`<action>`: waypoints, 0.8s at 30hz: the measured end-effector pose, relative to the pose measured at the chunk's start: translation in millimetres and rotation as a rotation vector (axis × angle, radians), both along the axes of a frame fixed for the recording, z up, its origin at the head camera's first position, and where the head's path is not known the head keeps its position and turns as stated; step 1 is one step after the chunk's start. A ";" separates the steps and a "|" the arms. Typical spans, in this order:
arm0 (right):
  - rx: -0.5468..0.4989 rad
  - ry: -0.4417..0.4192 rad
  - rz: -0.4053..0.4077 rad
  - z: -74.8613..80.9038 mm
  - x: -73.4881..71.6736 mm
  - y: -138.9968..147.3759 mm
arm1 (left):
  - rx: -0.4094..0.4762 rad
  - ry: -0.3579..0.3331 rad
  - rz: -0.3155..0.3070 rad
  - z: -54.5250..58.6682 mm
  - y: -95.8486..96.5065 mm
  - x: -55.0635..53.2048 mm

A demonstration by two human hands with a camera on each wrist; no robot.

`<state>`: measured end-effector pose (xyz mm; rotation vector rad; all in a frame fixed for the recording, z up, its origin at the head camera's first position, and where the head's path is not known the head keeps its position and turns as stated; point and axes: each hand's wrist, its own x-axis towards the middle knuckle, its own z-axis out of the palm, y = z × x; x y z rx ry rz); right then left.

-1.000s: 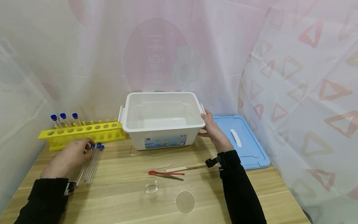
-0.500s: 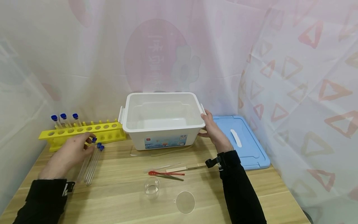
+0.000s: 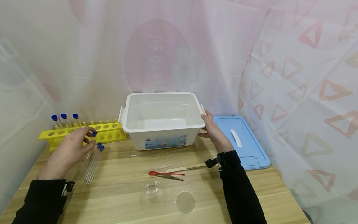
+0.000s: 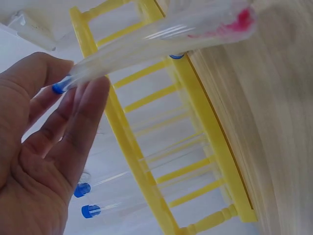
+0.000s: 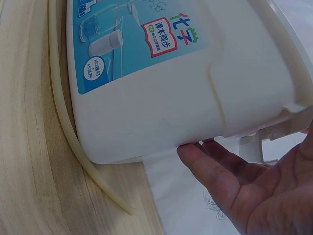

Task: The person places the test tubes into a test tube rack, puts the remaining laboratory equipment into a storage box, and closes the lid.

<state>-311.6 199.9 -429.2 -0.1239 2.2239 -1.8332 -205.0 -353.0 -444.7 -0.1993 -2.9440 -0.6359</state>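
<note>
My left hand (image 3: pixel 68 149) pinches a clear test tube (image 4: pixel 161 41) by its blue cap, between thumb and fingers, in front of the yellow test tube rack (image 3: pixel 112 133). The left wrist view shows the tube slanting, with a pink-red patch near its far end. Two more blue-capped tubes (image 3: pixel 93 165) lie on the table beside this hand. Several blue-capped tubes (image 3: pixel 64 119) stand in the rack's left part. At the right end of a white plastic bin (image 3: pixel 165 137), my right hand (image 3: pixel 213 132) rests below the handle, fingertips touching the wall. Its thumb is partly hidden.
A blue lid (image 3: pixel 249 149) lies to the right of the bin. In front are red tweezers-like pieces (image 3: pixel 165 173), a wooden clamp (image 3: pixel 185 168), a small clear beaker (image 3: pixel 152 188) and a round clear disc (image 3: pixel 185 202). Pale tubing (image 5: pixel 73 142) runs along the bin's base.
My left hand has lifted the blue-capped test tube away from the two lying beside it, up toward the rack. The right hand and bin have stayed in place.
</note>
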 end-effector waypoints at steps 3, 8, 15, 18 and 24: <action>0.000 -0.001 0.000 -0.6 -0.5 0.2 | 0.013 0.056 0.034 1.3 4.2 0.9; 0.003 0.006 0.004 -0.4 0.0 0.4 | 0.045 0.145 0.101 3.4 9.6 4.3; 0.000 0.005 0.002 0.1 -0.1 0.7 | 0.046 0.233 0.164 6.1 12.3 7.5; -0.005 0.003 0.001 0.6 -0.2 0.1 | 0.055 0.267 0.177 7.6 13.4 9.4; -0.012 -0.003 0.001 2.5 0.2 -0.9 | 0.076 0.358 0.181 11.6 16.3 13.6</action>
